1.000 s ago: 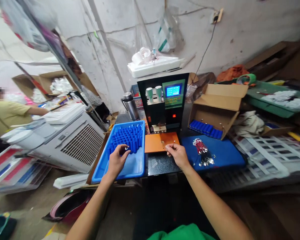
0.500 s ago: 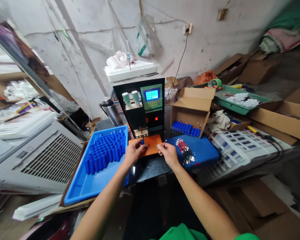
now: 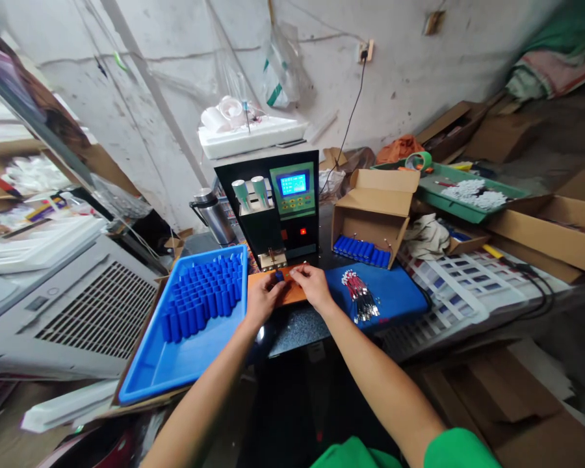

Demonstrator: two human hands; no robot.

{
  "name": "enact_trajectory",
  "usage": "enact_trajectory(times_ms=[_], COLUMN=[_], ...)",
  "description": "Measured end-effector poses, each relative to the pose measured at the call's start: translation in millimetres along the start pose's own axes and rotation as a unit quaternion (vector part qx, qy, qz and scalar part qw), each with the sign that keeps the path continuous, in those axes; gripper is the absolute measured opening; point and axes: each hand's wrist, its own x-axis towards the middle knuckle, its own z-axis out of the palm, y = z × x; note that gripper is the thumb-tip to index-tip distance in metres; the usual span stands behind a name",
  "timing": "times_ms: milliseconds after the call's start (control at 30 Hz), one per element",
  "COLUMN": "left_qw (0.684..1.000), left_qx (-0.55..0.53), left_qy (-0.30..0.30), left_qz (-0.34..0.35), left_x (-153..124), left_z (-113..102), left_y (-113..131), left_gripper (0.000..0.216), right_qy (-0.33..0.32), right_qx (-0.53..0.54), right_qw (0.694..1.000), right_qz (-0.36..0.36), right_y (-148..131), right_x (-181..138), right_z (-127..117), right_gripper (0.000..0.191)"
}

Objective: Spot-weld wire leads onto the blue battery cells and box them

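My left hand (image 3: 263, 298) rests at the left of an orange board (image 3: 295, 296), its fingers closed on a blue cylindrical battery cell (image 3: 279, 276). Close beside it, my right hand (image 3: 312, 285) pinches a thin wire lead; a small white tip shows above the fingers, and most of the lead is hidden. Just behind both hands stands a black spot welder (image 3: 253, 237) with a lit screen (image 3: 293, 184), its electrodes (image 3: 272, 257) above the board's back edge. Red and black wire leads (image 3: 362, 296) with white connectors lie on a blue pad (image 3: 394, 296) to the right.
At left, a blue tray (image 3: 175, 374) holds many upright blue cells (image 3: 205, 296). An open cardboard box (image 3: 370, 211) with blue cells stands right of the welder. Behind the tray is a steel jug (image 3: 215, 214). A green tray (image 3: 511, 193) sits farther right.
My right hand has moved left and slightly up, bringing the lead close to the cell in my left hand. The left hand stays nearly in place; the view has shifted slightly.
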Motion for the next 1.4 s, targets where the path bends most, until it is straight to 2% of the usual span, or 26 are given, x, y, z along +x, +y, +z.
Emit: enact_trajectory(times_ms=[200, 400, 667, 1033, 1400], left_qw=[1.0, 0.999, 0.999, 0.999, 0.999], left_qx=[-0.003, -0.013, -0.028, -0.008, -0.008], left_qy=[-0.016, -0.005, -0.009, -0.01, -0.01], left_qz=[0.014, 0.029, 0.031, 0.04, 0.044], left_x=[-2, 0, 0, 0, 0], left_z=[1, 1, 1, 0, 0], left_y=[-7, -14, -15, -16, -17], left_gripper=[0.037, 0.038, 0.04, 0.037, 0.037], right_qy=[-0.013, -0.024, -0.032, -0.056, -0.05], right_qx=[0.046, 0.004, -0.062, -0.035, -0.036], right_qw=[0.999, 1.0, 0.997, 0.998, 0.998], right_qz=[0.022, -0.001, -0.032, -0.019, -0.026], right_y=[10, 18, 16, 9, 9], right_x=[8, 12, 13, 14, 13], right_z=[12, 21, 19, 18, 18], right_gripper=[0.027, 0.027, 0.025, 0.023, 0.024])
